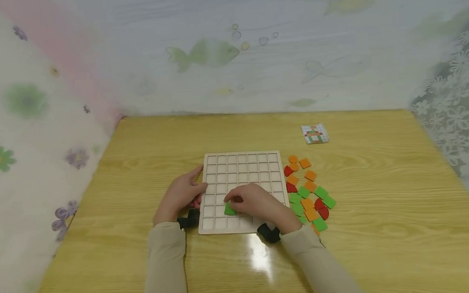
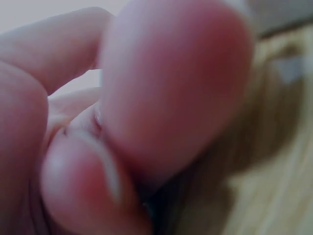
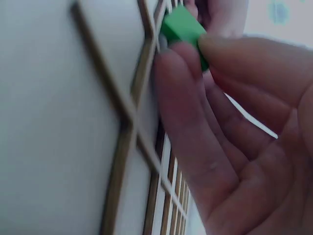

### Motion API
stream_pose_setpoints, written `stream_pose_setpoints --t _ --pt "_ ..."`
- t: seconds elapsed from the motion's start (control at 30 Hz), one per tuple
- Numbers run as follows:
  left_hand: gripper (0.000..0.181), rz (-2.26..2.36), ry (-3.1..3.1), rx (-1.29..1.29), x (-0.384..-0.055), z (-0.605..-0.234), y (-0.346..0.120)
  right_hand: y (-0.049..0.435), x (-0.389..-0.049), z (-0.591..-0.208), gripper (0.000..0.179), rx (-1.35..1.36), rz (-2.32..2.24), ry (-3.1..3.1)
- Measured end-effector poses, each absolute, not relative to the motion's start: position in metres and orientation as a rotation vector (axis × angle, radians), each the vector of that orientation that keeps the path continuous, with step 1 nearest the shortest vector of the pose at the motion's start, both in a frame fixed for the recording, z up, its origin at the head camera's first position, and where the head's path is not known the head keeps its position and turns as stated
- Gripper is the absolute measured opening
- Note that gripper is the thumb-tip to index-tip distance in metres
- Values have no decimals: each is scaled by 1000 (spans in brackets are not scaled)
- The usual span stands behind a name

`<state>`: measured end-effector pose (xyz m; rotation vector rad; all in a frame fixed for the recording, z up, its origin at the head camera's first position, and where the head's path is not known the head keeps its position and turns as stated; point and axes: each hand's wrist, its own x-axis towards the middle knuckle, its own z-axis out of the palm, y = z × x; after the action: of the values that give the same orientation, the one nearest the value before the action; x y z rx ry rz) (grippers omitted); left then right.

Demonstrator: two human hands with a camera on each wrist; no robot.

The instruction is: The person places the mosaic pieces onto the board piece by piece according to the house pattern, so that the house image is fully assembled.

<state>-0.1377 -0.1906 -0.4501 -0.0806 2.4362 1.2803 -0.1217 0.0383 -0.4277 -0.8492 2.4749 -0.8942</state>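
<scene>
A pale wooden grid board (image 1: 238,153) lies on the table, its square cells divided by raised ribs. My right hand (image 1: 256,202) is over its lower middle, thumb and fingers pinching a green square tile (image 1: 230,209). In the right wrist view the green tile (image 3: 182,25) is tilted between the fingertips, close over the ribs. At the board's left edge, my left hand (image 1: 183,193) holds the rim, thumb tip over it and index finger stretched along the side. The left wrist view shows blurred, curled fingers (image 2: 78,181) up close.
Loose green, orange and red tiles (image 1: 311,215) lie scattered right of the board, some partly hidden by the right forearm. Farther back is a small pattern card (image 1: 315,134) with a coloured figure on a grid. Decorated walls (image 1: 216,90) border the wooden table (image 1: 386,192).
</scene>
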Motion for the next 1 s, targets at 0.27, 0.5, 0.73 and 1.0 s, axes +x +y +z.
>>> stream_pose_setpoints --t 0.27,0.5,0.73,1.0 --pt "64 1298 2396 -92 -135 -455 -185 37 -113 -431 8 -838 -953 2449" --pt "62 1312 2391 -61 -136 -449 -188 24 -105 -427 7 -949 -888 2478" --pt "62 1393 2328 -103 -137 -444 -188 15 -102 -424 4 -992 -744 2549" --pt "51 1209 2570 -68 -141 -441 -187 13 -103 -422 6 -1007 -673 2551"
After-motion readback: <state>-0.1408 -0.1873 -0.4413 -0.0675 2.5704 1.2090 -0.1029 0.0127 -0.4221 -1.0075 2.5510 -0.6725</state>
